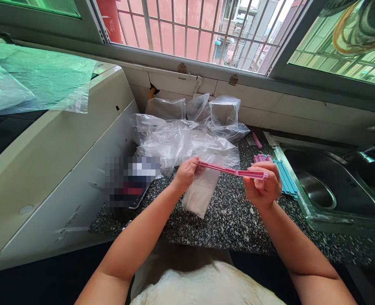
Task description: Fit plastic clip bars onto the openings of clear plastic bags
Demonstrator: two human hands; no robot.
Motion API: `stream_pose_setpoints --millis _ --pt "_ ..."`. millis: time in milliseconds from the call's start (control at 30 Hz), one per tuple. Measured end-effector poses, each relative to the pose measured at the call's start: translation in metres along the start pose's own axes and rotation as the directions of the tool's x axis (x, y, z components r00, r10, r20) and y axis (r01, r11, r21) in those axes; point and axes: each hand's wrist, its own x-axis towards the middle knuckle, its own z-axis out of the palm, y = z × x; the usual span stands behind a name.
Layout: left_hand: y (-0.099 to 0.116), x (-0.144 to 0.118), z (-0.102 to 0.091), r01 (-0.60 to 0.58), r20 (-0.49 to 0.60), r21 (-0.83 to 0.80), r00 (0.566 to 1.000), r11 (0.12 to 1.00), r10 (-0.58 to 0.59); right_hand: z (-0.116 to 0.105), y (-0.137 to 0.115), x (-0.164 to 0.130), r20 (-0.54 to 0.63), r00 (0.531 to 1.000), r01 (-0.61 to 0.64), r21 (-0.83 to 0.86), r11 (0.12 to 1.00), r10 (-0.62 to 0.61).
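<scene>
A long pink plastic bag sealing clip (219, 167) stretches between my two hands above the counter, bent slightly at a joint. My left hand (187, 173) pinches its left end. My right hand (264, 185) has its fingers curled around the right part. Below the clip is a small clear plastic bag (200, 195) with something pale inside; whether the clip touches its top edge I cannot tell. Just right of my right hand lie several blue clips (287, 180), with pink clips (262, 158) behind it.
Crumpled clear plastic bags (181, 140) cover the back of the speckled counter (232, 224). A blurred-out dark item (133, 186) lies at left, beside a pale appliance (89, 140) draped with a greenish plastic sheet (48, 76). To the right is a metal sink (314, 228). Another pink clip (257, 140) lies near the wall.
</scene>
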Motion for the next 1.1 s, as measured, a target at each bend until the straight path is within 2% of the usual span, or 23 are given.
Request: stream_pose_setpoints --millis 233,700,1100 --pt "0.002 0.001 -0.001 0.021 -0.019 -0.04 1.0 0.999 -0.022 -0.001 0.004 -0.002 -0.006 1.0 -0.005 -0.053 0.999 0.005" --pt "0.005 0.002 -0.001 0.032 -0.085 -0.137 0.995 0.99 -0.044 0.0 0.008 -0.001 -0.067 0.998 -0.016 0.02 1.0 0.017" --pt "0.009 0.001 -0.001 0.029 -0.116 -0.194 0.992 0.981 -0.052 0.004 0.019 -0.007 -0.098 0.984 -0.138 0.083 0.987 0.146"
